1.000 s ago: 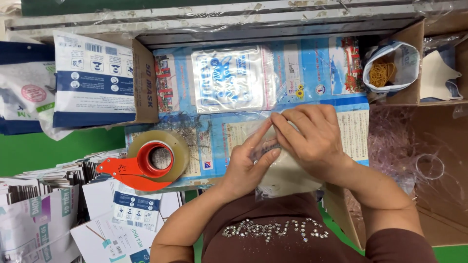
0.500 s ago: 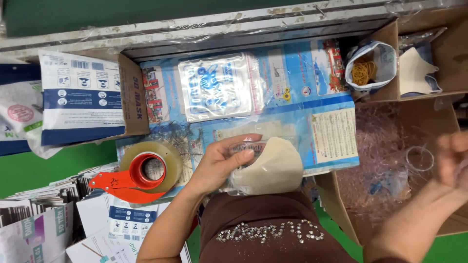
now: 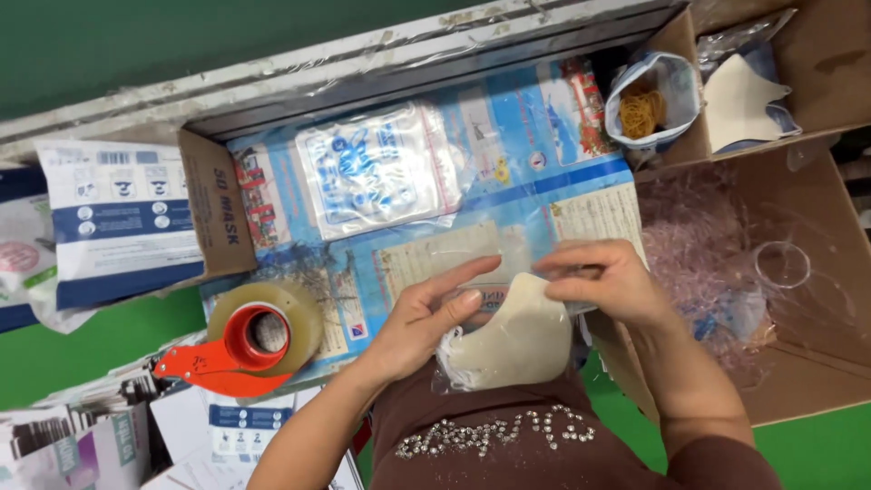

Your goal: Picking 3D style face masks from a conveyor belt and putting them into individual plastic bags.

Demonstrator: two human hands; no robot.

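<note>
From my head camera, the cream mask (image 3: 517, 340) lies between my hands, in what seems a clear bag. My left hand (image 3: 426, 318) cups its left edge; my right hand (image 3: 603, 281) pinches the top, above the bench (image 3: 544, 195).

A clear plastic pouch (image 3: 508, 340) holding a cream mask lies near the middle, pinched between both hands (image 3: 426, 318). Beyond it, on a blue printed sheet (image 3: 544, 136), rests a flat clear zip bag (image 3: 381, 172) with blue print. At far left stands an open brown carton (image 3: 218, 204) with dark lettering on its flap, filled with white-and-blue packets (image 3: 118, 222). In the near left corner lie flat white box blanks (image 3: 231, 431) with blue labels. At far right a small blue-and-white bag (image 3: 658, 95) holds rubber bands, beside a brown carton (image 3: 817, 54) containing white masks in clear wrap.
</note>
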